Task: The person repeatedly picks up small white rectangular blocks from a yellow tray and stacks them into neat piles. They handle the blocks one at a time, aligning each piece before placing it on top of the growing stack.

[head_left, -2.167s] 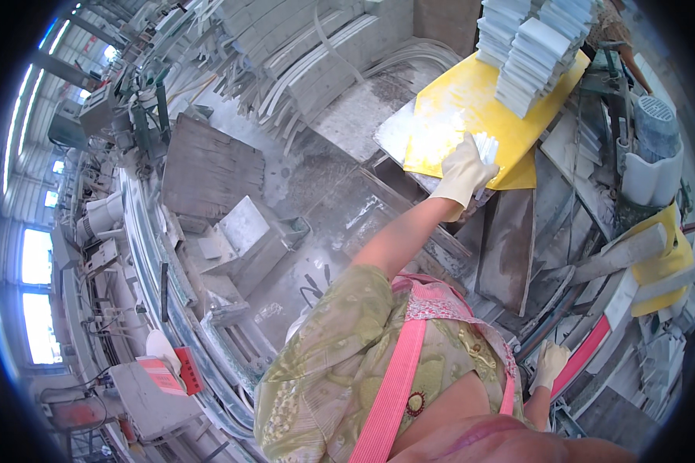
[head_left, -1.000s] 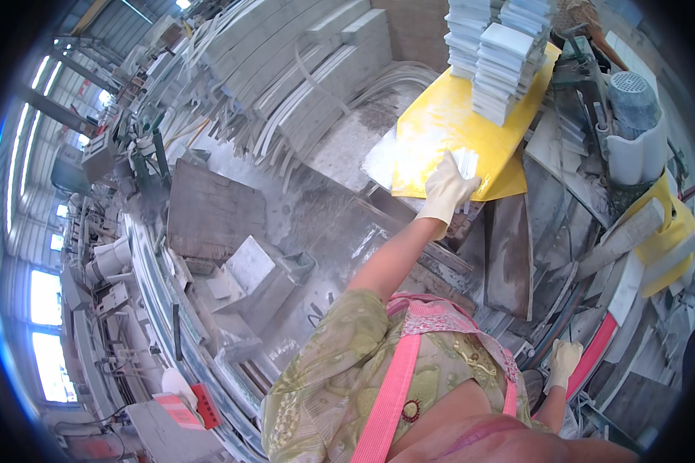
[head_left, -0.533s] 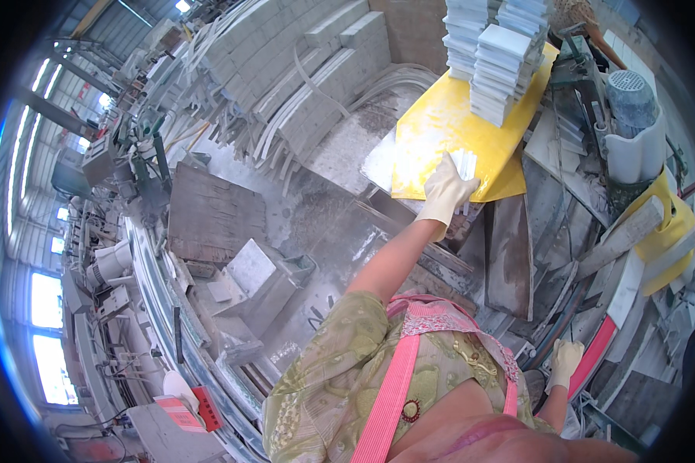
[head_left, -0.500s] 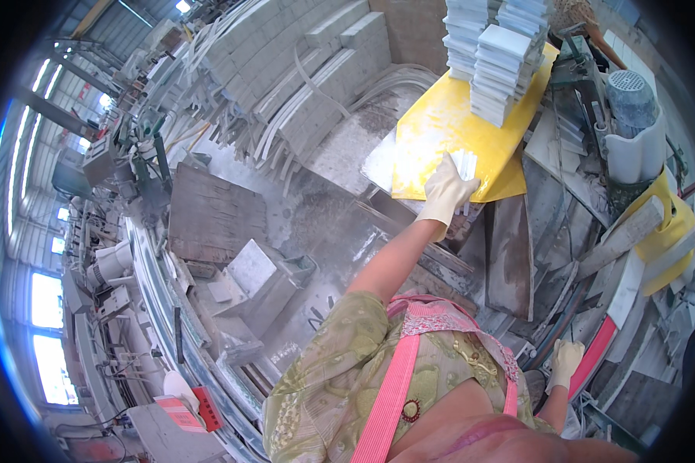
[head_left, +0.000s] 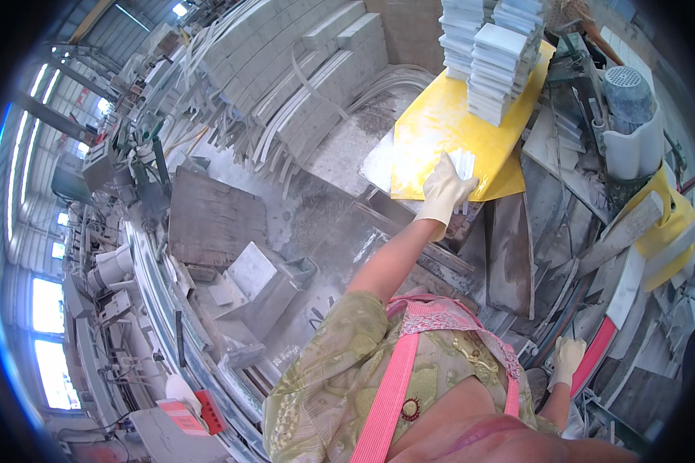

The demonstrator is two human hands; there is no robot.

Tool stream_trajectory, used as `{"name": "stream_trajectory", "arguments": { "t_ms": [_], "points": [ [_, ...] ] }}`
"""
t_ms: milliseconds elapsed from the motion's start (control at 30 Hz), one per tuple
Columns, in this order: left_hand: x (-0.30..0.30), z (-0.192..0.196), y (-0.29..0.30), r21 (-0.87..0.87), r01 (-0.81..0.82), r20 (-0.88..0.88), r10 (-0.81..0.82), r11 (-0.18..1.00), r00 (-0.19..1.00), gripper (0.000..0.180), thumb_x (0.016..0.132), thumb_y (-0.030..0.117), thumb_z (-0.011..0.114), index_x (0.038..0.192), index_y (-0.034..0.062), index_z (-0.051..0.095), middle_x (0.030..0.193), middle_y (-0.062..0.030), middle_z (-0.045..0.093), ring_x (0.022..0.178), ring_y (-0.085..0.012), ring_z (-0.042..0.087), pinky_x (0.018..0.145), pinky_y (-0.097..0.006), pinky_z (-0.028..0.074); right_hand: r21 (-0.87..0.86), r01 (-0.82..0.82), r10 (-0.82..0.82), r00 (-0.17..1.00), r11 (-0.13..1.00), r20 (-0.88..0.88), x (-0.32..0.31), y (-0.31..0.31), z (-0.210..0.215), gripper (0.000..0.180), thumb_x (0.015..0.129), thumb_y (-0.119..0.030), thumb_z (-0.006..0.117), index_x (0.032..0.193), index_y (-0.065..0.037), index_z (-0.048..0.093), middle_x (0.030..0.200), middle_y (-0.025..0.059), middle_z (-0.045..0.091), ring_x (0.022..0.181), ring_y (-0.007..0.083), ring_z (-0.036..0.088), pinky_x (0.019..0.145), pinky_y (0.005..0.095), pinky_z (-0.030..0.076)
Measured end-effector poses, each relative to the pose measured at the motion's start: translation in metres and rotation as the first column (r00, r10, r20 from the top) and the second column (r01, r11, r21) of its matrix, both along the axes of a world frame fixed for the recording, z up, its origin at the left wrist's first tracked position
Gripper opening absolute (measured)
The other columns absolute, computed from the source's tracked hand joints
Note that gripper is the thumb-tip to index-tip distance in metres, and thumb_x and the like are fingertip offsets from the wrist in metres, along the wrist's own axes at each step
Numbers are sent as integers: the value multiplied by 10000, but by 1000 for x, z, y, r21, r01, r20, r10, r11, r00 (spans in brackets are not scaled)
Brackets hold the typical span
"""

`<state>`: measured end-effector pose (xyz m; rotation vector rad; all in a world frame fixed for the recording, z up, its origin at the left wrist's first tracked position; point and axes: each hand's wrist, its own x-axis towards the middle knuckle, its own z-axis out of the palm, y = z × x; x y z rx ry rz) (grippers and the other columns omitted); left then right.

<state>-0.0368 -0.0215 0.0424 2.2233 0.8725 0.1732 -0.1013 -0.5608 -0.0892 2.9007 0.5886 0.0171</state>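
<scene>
Both hands wear pale, cream-coloured gloves. My left hand [head_left: 445,187] reaches forward to the near edge of a yellow sheet [head_left: 432,139]. Its fingers are closed around a small bundle of narrow white strips [head_left: 463,163], which look like stone and partly lie over the sheet. Farther back on the yellow sheet stand tall stacks of white tiles [head_left: 490,73]. Low at the right, my right hand [head_left: 568,357] is beside a red strip [head_left: 594,355] on a pale slab edge. Its fingers look curled together, and whatever they may hold is too small to make out.
Long grey stone blocks [head_left: 286,69] are stacked at the back left. A brown board [head_left: 216,212] and a pale block [head_left: 251,274] stand left of my arm. A motor-like cylinder [head_left: 628,96] and another yellow sheet [head_left: 664,224] are at right. Another person's arm [head_left: 604,45] shows behind.
The view has shifted very slightly. My left hand stays on the white strips, and my right hand keeps its place at the lower right.
</scene>
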Motion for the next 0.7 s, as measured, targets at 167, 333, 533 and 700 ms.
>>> {"name": "stream_trajectory", "arguments": {
  "t_ms": [167,333,533,700],
  "points": [
    [1,-1,0,8,0,-13,0,1000,1000,852,706,418,763,1323,-66,429,1234,-263,617,1132,-388,627,954,-421,496,0,10,-10,1000,1000,-13,0,2,4,351,919,-261,550,711,-35,721,750,182,708,880,350,671,923,443,437],
    [2,-1,-1,12,-10,5,10,1000,1000,851,712,421,761,1325,-67,428,1233,-260,618,1131,-384,628,952,-420,498,-39,15,-15,1000,999,-14,1,3,5,351,914,-269,560,711,-33,723,739,184,705,856,349,672,908,443,449],
    [2,-3,0,14,-7,-5,7,1000,1000,877,710,425,759,1349,-69,416,1241,-261,615,1132,-382,629,953,-416,498,24,-13,12,999,1000,43,-1,3,4,326,897,-245,579,699,-30,722,701,176,689,825,353,668,883,456,459],
    [1,-2,-1,12,-20,-10,20,1000,1000,881,713,423,756,1358,-66,410,1244,-260,613,1127,-382,633,950,-414,500,15,-22,22,999,1000,38,0,2,3,300,871,-221,599,671,-30,716,686,180,680,792,354,660,854,465,465]
  ]
}}
